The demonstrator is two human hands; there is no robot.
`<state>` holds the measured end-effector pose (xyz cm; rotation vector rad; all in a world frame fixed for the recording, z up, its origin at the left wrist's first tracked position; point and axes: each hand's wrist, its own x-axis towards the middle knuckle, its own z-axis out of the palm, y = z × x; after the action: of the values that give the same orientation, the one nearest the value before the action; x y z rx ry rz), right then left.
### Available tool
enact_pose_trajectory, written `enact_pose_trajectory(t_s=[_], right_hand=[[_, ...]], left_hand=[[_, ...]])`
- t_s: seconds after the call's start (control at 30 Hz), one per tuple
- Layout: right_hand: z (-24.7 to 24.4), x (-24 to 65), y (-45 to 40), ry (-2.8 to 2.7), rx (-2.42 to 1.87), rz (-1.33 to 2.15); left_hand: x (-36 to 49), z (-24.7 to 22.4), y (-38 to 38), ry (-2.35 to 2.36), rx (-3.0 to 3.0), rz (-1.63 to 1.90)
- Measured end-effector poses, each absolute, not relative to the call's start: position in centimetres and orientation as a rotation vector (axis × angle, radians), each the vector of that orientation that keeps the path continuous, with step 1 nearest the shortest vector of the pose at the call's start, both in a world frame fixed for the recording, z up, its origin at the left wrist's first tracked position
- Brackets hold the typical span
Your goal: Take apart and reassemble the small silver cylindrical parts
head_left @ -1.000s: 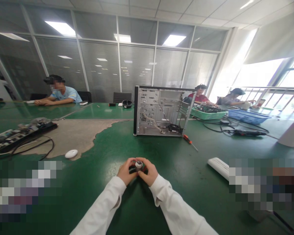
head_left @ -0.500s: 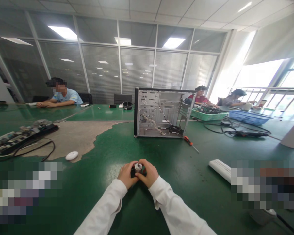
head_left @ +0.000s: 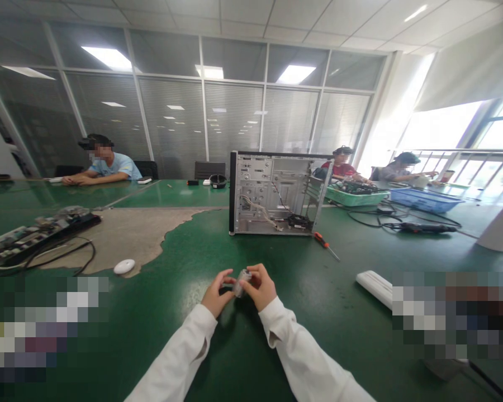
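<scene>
Above the green table (head_left: 184, 329), my right hand (head_left: 263, 287) pinches a small silvery cylinder (head_left: 242, 285) between thumb and fingers. The cylinder is tilted, with a dark piece at its upper end; its exact kind is too small to make out. My left hand (head_left: 217, 293) is just to the left of it, thumb and fingers apart and curved around its side. Whether those fingertips touch the cylinder I cannot tell. Beyond my hands stands an opened computer case (head_left: 276, 192), its bare metal inside facing me with some cables. A screwdriver (head_left: 327, 245) with an orange handle lies by its right corner.
On the left lie a long circuit assembly (head_left: 42, 234) with cables and a white round object (head_left: 124, 266). To the right are a white bar (head_left: 375, 287), a green basket (head_left: 356, 196), a blue basket (head_left: 427, 201) and a dark corded tool (head_left: 427, 228). Several people sit farther off.
My left hand has loosened from around the cylinder, its fingers spreading. The cylinder has gone from upright to tilted, shifting slightly right in my right hand.
</scene>
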<state>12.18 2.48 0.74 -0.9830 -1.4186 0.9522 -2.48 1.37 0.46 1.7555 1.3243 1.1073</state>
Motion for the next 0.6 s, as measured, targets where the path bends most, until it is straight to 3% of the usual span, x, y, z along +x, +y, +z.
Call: enact_pose_trajectory(t_s=[0.23,0.6], right_hand=[[1.5,11.9,2.2,-0.691,-0.934,1.61],[2.8,11.4,0.8,-0.3,-0.913,2.008]], left_hand=[[-2.4,0.3,1.6,1.405,1.692,1.11],[-2.5,-0.1,1.6,1.36,1.673,1.12]])
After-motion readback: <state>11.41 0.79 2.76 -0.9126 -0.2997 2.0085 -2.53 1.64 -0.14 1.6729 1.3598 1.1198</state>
